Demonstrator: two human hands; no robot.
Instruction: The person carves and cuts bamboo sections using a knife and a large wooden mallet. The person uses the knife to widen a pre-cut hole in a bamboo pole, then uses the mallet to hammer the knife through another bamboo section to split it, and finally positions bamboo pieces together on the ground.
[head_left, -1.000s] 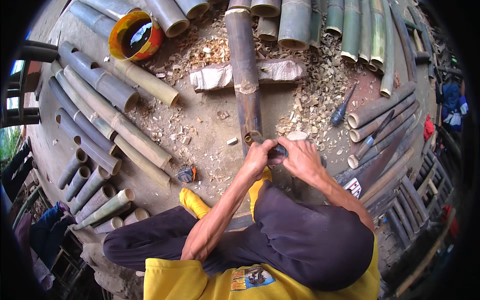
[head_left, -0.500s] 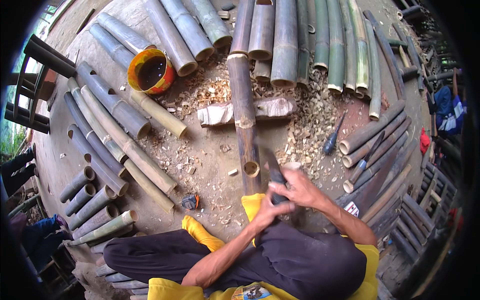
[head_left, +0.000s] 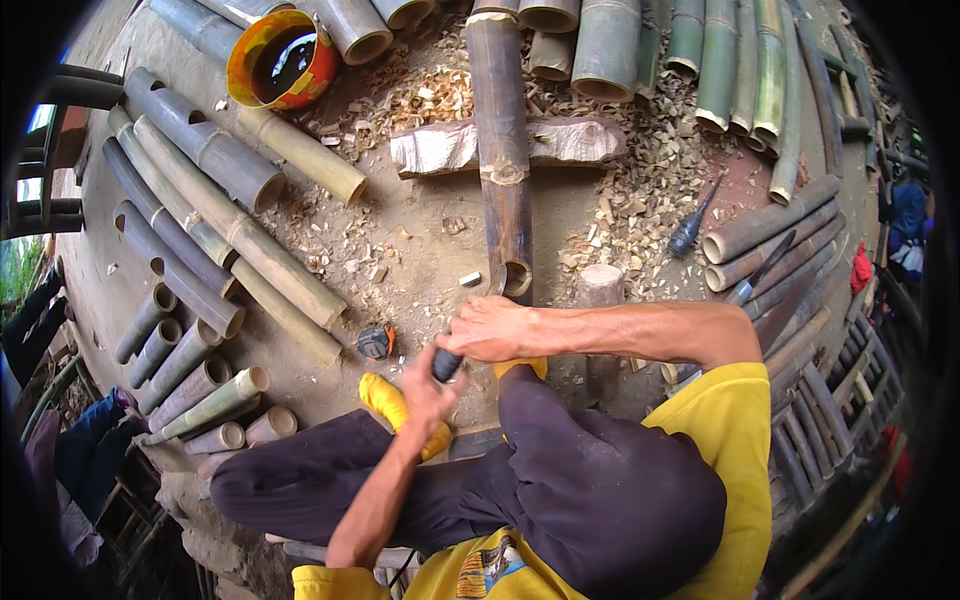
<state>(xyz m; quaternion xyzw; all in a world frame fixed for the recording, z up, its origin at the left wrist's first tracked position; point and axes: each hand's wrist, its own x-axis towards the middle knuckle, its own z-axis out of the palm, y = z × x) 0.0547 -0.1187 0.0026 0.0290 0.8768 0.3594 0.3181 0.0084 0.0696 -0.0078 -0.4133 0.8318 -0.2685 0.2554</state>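
- Biggest change on my feed: approx. half a sec ago the dark-handled knife (head_left: 446, 366) stood to the R of the bamboo tube (head_left: 499, 120); now its handle is down on the L of the tube's near end.
- R forearm (head_left: 640, 332) has swung right across in front of that end w/ it, covering the lower part (I lose a bit of detail there).
- R hand (head_left: 487, 328): fingers clamped round the knife handle, butt end poking out below.
- L hand (head_left: 425, 387): blurred, right at the butt end; fingers bent, but I can't tell if they grip it or only touch it.
- A thin grey edge, prob. the blade, now shows along the L rim of the tube's hole (head_left: 516, 278). For the work in hand, I read that as the tool being back at the hole, vs. off to the side in the prev. frame.
- Tube itself hasn't moved much rel. to the floor: it lies across the pale wood block (head_left: 590, 140), hole facing up, near end by the yellow-covered R foot (head_left: 522, 368).
- Unchanged nearby: tape measure (head_left: 375, 343) on the floor to the L, dark-handled spike (head_left: 687, 232) among chips to the R.
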